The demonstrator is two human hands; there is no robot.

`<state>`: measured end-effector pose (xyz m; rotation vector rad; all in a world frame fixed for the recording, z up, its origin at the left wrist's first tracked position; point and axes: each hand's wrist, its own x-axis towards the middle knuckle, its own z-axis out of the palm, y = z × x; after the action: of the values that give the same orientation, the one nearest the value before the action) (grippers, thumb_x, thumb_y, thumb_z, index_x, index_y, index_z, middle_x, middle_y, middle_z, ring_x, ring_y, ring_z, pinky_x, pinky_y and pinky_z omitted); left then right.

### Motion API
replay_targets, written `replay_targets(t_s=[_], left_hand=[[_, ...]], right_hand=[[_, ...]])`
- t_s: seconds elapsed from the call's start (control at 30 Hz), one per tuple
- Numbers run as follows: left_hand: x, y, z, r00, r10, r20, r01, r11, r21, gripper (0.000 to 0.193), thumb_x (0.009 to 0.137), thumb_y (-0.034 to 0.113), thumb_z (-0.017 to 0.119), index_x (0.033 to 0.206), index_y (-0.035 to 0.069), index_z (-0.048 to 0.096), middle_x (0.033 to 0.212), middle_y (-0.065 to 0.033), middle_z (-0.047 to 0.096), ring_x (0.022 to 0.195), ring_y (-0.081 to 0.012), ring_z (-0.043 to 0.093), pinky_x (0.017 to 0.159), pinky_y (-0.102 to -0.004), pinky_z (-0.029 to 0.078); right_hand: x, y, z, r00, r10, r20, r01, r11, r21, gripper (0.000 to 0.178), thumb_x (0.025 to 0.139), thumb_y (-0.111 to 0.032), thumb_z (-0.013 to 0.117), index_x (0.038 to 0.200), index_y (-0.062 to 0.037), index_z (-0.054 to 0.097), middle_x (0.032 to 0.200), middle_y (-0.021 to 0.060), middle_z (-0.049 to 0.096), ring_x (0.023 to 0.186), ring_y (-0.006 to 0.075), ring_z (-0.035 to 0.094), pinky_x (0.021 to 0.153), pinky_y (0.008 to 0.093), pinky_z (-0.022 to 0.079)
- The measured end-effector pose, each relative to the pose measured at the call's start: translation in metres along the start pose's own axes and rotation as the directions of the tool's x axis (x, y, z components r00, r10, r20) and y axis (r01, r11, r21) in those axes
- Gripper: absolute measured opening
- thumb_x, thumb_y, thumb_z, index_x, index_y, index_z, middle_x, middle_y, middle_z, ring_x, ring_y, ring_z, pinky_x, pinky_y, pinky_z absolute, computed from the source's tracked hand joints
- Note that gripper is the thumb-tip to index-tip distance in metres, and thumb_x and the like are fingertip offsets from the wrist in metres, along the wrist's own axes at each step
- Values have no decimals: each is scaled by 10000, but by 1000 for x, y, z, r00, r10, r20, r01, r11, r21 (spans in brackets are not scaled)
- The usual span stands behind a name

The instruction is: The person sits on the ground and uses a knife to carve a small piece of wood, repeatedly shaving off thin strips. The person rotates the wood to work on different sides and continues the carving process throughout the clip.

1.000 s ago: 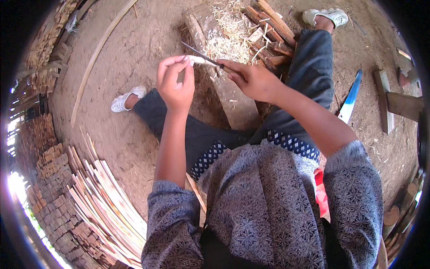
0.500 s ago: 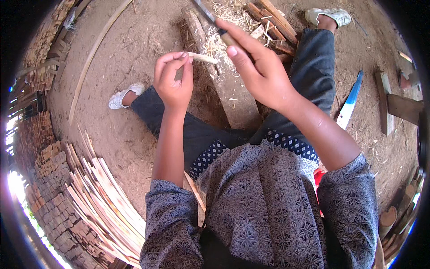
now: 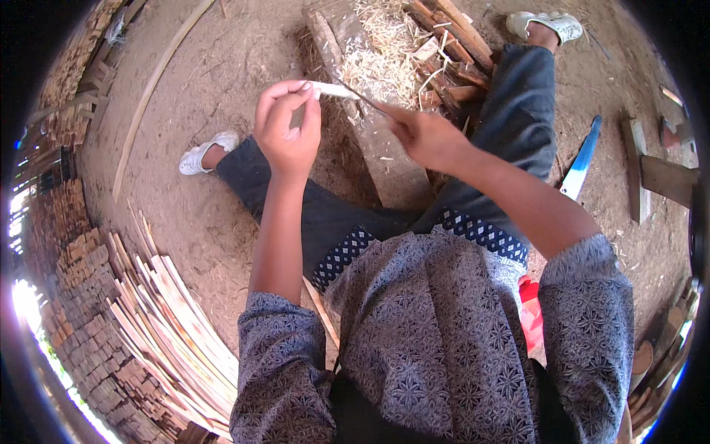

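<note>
My left hand (image 3: 287, 122) pinches one end of a short pale wooden stick (image 3: 334, 90) between thumb and fingers. The stick points right, above a thick wooden plank (image 3: 396, 174) that lies between my legs. My right hand (image 3: 429, 137) is closed round a knife; its handle is hidden in my fingers. The dark, narrow knife blade (image 3: 360, 95) slants up and left and meets or crosses the stick's right end. Pale wood shavings (image 3: 381, 66) are heaped on the plank's far part.
Reddish wood pieces (image 3: 455, 44) lie beyond the plank on the right. A blue-and-white saw-like blade (image 3: 580, 163) rests on the dirt floor, near a wooden frame (image 3: 658, 174). Long thin strips (image 3: 174, 318) and stacked small blocks (image 3: 81, 303) fill the left side. A curved strip (image 3: 151, 92) lies farther off.
My right hand has turned and lowered the knife, bringing its blade from above and beyond the stick down to the stick's right end. My left hand has barely moved.
</note>
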<state>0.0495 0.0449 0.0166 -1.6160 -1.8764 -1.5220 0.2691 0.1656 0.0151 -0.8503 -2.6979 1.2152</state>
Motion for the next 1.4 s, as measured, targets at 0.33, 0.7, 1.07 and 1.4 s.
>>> replay_targets(t_s=[0.33,0.7,1.07,1.4], left_hand=[[-7,-5,-4,1000,0,8,0,1000,-10,184,841,-120,782,990,-30,725,1072,-139,699,952,-245,729,835,-324,598],[1,0,3,1000,10,-6,-10,1000,12,183,814,-104,804,950,-3,735,1026,-126,725,914,-261,734,802,-343,588],[-4,-6,3,1000,15,-17,-15,1000,-12,194,813,-112,798,961,-3,737,1025,-118,721,905,-256,735,799,-347,590],[-11,-17,-8,998,-23,-55,19,997,-68,157,860,-96,788,977,-35,703,1068,-149,721,943,-236,749,797,-318,636]], right_hand=[[-1,-28,5,963,-61,-264,149,933,328,460,1069,-231,579,1528,-221,553,964,188,758,797,336,767,737,425,595],[6,-26,2,994,-68,-84,74,994,78,466,1123,-197,516,1583,-134,486,1148,206,760,895,135,726,831,356,573],[8,48,23,993,60,99,-55,997,-54,503,1084,-267,578,1577,-223,490,991,198,754,832,332,740,789,419,577],[-10,-45,-14,976,-6,-219,135,805,577,451,1094,-220,566,1537,-139,534,1198,213,736,974,237,747,895,359,567]])
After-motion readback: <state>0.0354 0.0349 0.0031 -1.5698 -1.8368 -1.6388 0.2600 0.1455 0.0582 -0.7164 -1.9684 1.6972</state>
